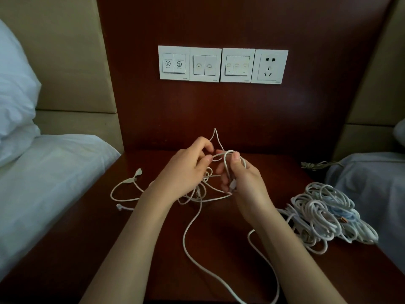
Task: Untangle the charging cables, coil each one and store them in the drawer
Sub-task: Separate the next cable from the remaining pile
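Dark wooden nightstand (153,255) between two beds, with switch plates (206,64) and a socket (269,66) on the panel behind it: that is where the work sits.

At the centre, the fingertips (207,148) of the left hand (184,174) pinch a strand of a white cable (186,233), and a narrow loop (215,134) stands up just beyond them. The right hand (245,185) is curled round a few turns of the same cable, thumb on top, and a plug (232,184) shows against its palm. Between the wrists the strands cross in a small knot (203,189); whether that is one cable or two I can't quite tell. From it one long run trails toward the near edge, and another runs left to a pair of connector ends (133,177) lying on the wood.

Farther right, close to the other bed, a heap of cables (324,213) lies jumbled, mostly white with a pale blue one buried in it.

This looks like an early stage. One cable is only partly wound and is caught in the knot. No finished coil lies anywhere in view, and no drawer shows. Left to do, by my reading: free this cable, finish its coil, work through the whole heap, then put everything away.
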Available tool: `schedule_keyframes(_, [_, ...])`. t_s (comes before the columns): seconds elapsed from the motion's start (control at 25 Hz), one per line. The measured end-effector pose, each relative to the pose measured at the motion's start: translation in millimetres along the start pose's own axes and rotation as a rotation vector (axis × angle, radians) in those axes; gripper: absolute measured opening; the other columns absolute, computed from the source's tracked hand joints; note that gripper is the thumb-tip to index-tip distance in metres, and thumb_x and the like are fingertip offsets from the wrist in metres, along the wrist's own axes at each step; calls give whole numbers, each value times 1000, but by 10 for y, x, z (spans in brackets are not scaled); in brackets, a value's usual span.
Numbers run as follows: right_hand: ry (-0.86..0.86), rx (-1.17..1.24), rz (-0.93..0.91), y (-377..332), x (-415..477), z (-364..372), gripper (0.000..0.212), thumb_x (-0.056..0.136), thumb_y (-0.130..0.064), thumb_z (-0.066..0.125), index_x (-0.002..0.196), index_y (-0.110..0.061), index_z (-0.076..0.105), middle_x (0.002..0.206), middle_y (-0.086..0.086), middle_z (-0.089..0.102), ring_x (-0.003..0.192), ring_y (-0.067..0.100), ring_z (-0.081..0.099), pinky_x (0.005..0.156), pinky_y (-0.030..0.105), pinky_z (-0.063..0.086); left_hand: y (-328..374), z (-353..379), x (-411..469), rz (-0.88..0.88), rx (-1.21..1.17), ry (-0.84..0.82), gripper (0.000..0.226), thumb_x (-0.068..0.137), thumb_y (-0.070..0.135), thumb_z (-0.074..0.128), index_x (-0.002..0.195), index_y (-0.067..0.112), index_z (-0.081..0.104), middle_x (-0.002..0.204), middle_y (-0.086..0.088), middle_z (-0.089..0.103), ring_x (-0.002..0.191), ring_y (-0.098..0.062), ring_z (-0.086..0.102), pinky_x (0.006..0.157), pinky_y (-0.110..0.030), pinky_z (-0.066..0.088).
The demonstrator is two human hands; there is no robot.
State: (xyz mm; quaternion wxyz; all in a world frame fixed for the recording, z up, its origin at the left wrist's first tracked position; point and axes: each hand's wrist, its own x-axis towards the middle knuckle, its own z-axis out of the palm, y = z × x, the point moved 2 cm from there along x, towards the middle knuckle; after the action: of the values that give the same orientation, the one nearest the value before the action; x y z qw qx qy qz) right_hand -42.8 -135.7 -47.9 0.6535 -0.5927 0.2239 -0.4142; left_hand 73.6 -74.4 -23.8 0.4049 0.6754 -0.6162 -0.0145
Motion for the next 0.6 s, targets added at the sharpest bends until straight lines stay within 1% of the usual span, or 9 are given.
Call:
schedule_keyframes(0.08, [24,77,10,7,7,15,33,102,-24,33,100,-13,64,67,-2,57,52,5,45,48,19,37,32,51,19,37,205,43,4,99,26,40,98,22,41,63,8,52,56,-13,52,53,-31,36])
schedule_keyframes(0.16, [63,206,49,7,30,14,35,103,-23,31,98,-10,63,67,-2,59,51,3,47,48,17,39,16,89,26,27,299,15,8,99,30,38,96,22,40,70,10,52,65,-18,55,58,-35,39])
schedule_keyframes(0.24, [108,340,39,-8,55,-10,34,103,-22,31,97,-9,62,66,-2,62,46,2,46,46,15,39,-56,122,41,-66,436,-107,11,99,28,37,92,21,41,81,6,53,80,-25,58,65,-37,40])
schedule_keyframes(0.32, [148,450,12,-33,77,-48,33,103,-21,30,100,-7,60,60,-5,61,41,1,39,41,14,33,-153,115,39,-206,557,-192,13,100,23,35,91,19,43,88,-2,59,85,-28,59,64,-36,38])
schedule_keyframes(0.36, [158,471,12,-47,78,-64,32,103,-22,30,103,-7,59,56,-6,56,39,1,34,39,13,28,-187,83,36,-243,595,-156,14,100,22,36,92,18,46,90,-4,62,85,-28,60,64,-35,37])
schedule_keyframes(0.4, [162,463,20,-49,80,-80,32,103,-23,30,105,-8,59,53,-7,50,38,1,29,38,14,24,-209,37,33,-222,625,-45,15,100,21,37,94,17,50,90,-3,64,85,-27,60,67,-34,36])
schedule_keyframes(0.48, [161,366,46,-43,82,-106,31,102,-26,33,107,-12,60,50,-9,38,39,2,24,37,14,21,-212,-46,24,-59,644,243,15,97,20,46,96,15,61,88,-1,66,86,-26,62,76,-35,36])
schedule_keyframes(0.52, [152,288,63,-27,80,-108,30,101,-30,36,107,-14,62,50,-11,34,39,2,24,38,15,21,-225,-61,27,28,605,323,14,94,19,53,93,13,65,87,-1,67,87,-26,62,79,-36,37])
schedule_keyframes(0.6, [120,114,106,2,59,-85,29,95,-41,46,104,-21,66,47,-13,35,40,2,29,41,15,23,-227,-25,37,197,481,333,12,87,19,62,86,10,70,87,-1,66,91,-25,60,82,-38,40])
